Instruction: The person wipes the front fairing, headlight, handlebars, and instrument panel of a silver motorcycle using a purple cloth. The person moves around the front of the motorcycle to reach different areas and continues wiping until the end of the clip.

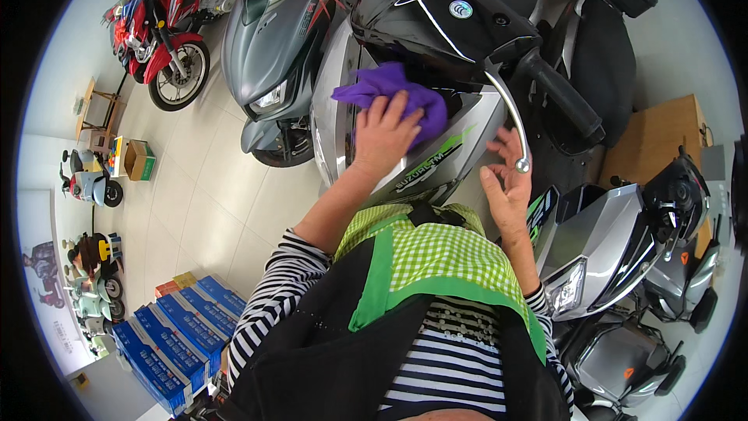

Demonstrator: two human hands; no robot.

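My left hand (385,131) presses a bunched purple cloth (423,102) against the front of a silver and black scooter (397,178). Its fingers are spread over the cloth, which covers part of the panel below the black handlebar cover (432,11). Close to the ball end of the scooter's brake lever (514,108), my right hand (507,184) is empty with its fingers apart. Whether it touches the lever I cannot tell. A black rubber handlebar grip (561,93) juts out above that hand. Green lettering marks the silver side panel.
A dark grey scooter (274,41) stands close on the left, and another silver scooter (596,245) on the right. Behind that one is a cardboard box (654,128). Blue boxes (175,339) are stacked at lower left. A red motorcycle (175,29) stands farther off on the tiled floor (204,169).
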